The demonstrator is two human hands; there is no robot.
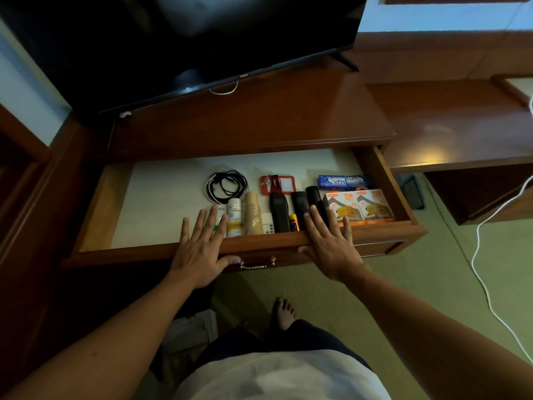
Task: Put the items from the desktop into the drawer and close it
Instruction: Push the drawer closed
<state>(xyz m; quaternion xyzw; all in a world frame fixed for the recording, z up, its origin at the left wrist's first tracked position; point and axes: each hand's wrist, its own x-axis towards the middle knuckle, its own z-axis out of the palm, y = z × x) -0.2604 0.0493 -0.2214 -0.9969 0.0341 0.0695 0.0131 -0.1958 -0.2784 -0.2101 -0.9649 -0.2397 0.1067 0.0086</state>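
My left hand (199, 249): fingers straight, spread, flat on drawer (161, 251) front rim, thumb beneath. My right hand (328, 246): same, fingers apart, holding nothing. Drawer open under wooden surface (259, 119), long axis left-right. Contents along front: white bottle (234, 216), paper cup stack (253, 215), black remotes (279, 210) lying front-to-back, orange boxes (359, 207) marked "75W". Behind: coiled cable (226, 186), red tag (277, 184), blue "LUX" pack (343, 181).

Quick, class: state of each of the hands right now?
Left hand: open, fingers straight, resting on the drawer front.
Right hand: open, same.
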